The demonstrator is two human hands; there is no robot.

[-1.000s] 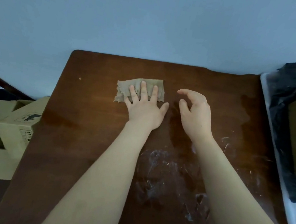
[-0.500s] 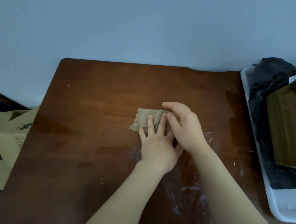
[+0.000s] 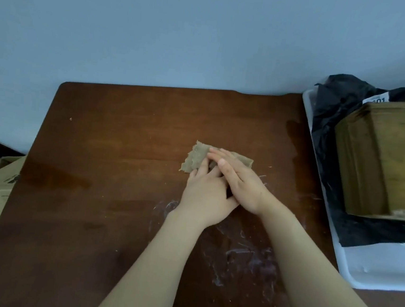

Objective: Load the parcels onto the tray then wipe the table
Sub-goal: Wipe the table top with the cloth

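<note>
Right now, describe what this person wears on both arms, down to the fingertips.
Nothing is worn. The left arm and right arm are bare from the wrists to the bottom edge of the picture: no sleeves, watch, bands or markings. The fingers in view carry no gloves or rings, and the one nail seen clearly looks short and unpainted.
</note>
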